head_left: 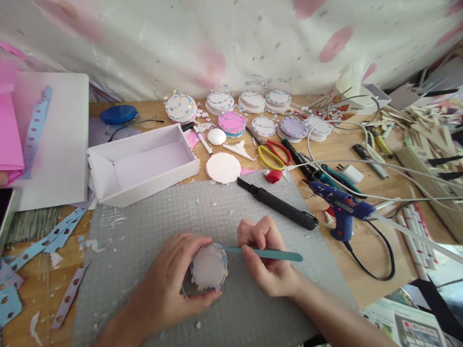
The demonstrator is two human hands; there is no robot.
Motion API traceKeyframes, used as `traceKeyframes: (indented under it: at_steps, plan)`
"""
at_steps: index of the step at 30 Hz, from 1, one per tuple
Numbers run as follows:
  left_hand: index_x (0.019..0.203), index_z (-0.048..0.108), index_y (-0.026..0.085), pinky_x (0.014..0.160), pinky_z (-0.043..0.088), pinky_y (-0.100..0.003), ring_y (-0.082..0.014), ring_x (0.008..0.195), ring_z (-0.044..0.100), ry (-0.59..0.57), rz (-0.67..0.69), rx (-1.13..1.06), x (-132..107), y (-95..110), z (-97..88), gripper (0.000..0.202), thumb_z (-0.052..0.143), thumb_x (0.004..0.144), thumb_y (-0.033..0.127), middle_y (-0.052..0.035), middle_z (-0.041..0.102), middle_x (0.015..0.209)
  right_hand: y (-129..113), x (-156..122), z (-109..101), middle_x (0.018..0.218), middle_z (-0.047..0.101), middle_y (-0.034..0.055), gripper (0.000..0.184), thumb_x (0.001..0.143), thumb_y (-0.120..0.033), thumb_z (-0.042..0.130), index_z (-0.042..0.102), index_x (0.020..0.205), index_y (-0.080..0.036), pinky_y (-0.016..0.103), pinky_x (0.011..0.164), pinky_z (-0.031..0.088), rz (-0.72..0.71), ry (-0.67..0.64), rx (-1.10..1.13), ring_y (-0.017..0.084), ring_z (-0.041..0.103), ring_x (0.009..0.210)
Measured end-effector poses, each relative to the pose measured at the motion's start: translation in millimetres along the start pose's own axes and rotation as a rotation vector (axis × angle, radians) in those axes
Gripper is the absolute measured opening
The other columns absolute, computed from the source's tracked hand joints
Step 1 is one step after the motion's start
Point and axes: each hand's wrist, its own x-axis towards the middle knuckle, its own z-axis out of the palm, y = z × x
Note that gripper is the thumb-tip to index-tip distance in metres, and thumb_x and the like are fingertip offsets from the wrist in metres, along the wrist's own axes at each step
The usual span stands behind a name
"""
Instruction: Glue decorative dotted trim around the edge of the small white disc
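My left hand [173,274] is curled round a small round white disc piece [209,268], thumb at its near side and fingers at its far side. Tiny blue, yellow and pale bits are set round the rim of this piece. Between thumb and fingers my right hand [265,255] grips teal tweezers [280,254], whose thin tip points left at the rim's upper right edge. Whether the tip pinches anything is too small to tell. Both hands are over a grey cutting mat [144,226] strewn with paper scraps.
A white open box [152,166] stands beyond my left hand. Farther back are several decorated discs [231,124] and scissors [269,152]. A black utility knife [285,207] lies beyond my right hand. A blue glue gun [342,207] with trailing cables is at the right, punched blue strips [65,231] at the left.
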Motion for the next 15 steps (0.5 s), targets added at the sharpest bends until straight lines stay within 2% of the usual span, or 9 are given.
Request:
traceKeyframes:
  at_steps: [15]
  plan:
    - [0.124, 0.04, 0.025, 0.089, 0.052, -0.043, -0.0275, 0.107, 0.059, 0.006, 0.002, -0.018, -0.8, 0.9, -1.2, 0.062, 0.072, 0.072, 0.03, -0.0088, 0.06, 0.114, -2.3, 2.6, 0.0, 0.067, 0.036, -0.0047, 0.019, 0.092, -0.018, 0.039, 0.025, 0.082, -0.024, 0.03, 0.058, 0.031, -0.041, 0.008, -0.069, 0.014, 0.033, 0.059]
